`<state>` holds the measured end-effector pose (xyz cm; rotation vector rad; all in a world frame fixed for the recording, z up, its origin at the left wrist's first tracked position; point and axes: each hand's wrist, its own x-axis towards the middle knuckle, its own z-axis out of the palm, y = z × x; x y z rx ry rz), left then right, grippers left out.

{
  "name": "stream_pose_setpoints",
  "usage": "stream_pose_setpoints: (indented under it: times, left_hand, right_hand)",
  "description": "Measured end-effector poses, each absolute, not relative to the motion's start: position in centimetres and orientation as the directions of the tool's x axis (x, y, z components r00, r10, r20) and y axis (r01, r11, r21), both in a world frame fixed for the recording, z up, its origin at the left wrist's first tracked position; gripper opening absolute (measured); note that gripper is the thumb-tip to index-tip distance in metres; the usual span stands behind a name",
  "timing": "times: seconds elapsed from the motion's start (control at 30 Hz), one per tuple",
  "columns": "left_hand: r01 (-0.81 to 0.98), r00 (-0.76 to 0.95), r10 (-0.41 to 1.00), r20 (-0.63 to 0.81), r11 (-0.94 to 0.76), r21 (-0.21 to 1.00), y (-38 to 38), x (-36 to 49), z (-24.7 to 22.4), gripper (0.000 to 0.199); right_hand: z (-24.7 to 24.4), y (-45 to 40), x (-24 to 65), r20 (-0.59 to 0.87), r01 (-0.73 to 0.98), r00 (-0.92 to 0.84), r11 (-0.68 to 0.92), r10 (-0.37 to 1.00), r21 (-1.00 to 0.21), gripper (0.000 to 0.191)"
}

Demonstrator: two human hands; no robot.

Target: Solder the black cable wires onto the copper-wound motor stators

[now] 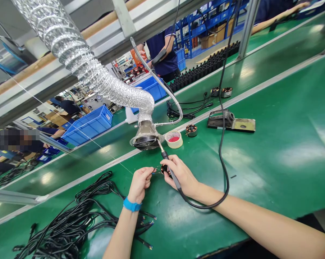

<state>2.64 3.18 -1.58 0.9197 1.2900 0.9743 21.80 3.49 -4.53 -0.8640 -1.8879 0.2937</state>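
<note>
My right hand [184, 177] is closed around a soldering iron [174, 176], whose metal tip points up and away toward the fume hood. Its fingers also keep hold of a small copper-wound motor stator [164, 169], partly hidden behind them. My left hand [141, 182], with a blue band at the wrist, is pinched on thin wires [154, 171] beside the stator. Just beyond the hands hangs the round fume hood [146, 138]. A roll of tape [174, 139] with something red inside stands near it, and another stator [191, 130] is to its right.
Black cables [78, 219] with bared ends lie heaped at left. A soldering iron stand [229, 122] sits at the back right. The iron's cord [221, 151] hangs over my right forearm. A foil duct [97, 75] comes down from above. Co-workers and blue bins [88, 126] are beyond.
</note>
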Motion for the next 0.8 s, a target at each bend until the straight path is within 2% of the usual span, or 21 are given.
stream_pose_setpoints:
  times: [0.2,0.47,0.57,0.63,0.8]
  left_hand:
    - [-0.049,0.114,0.935,-0.334,0.342,0.939,3.1,2.4,-1.3,0.041]
    - [-0.089,0.049,0.957,-0.286,0.289,0.953,3.5,2.2,-1.5,0.044]
    - [-0.154,-0.032,0.966,-0.257,0.249,0.956,4.2,1.2,-1.9,0.045]
    - [-0.218,-0.15,0.96,-0.238,0.203,0.955,4.7,0.2,-2.1,0.042]
    - [-0.31,-0.409,0.885,-0.224,0.096,0.946,5.7,-2.7,-2.4,0.023]
  right_hand:
    - [-4.4,3.4,21.8,0.699,0.448,-0.25,0.72,0.67,-0.53,0.045]
    - [-4.1,3.3,21.9,0.723,0.472,-0.264,0.739,0.639,-0.48,0.04]
    - [-3.9,3.4,22.2,0.746,0.486,-0.268,0.755,0.609,-0.441,0.038]
    - [-3.4,3.4,22.3,0.755,0.497,-0.255,0.752,0.604,-0.434,0.038]
    - [-0.4,2.1,22.4,0.751,0.571,-0.255,0.722,0.609,-0.392,0.034]
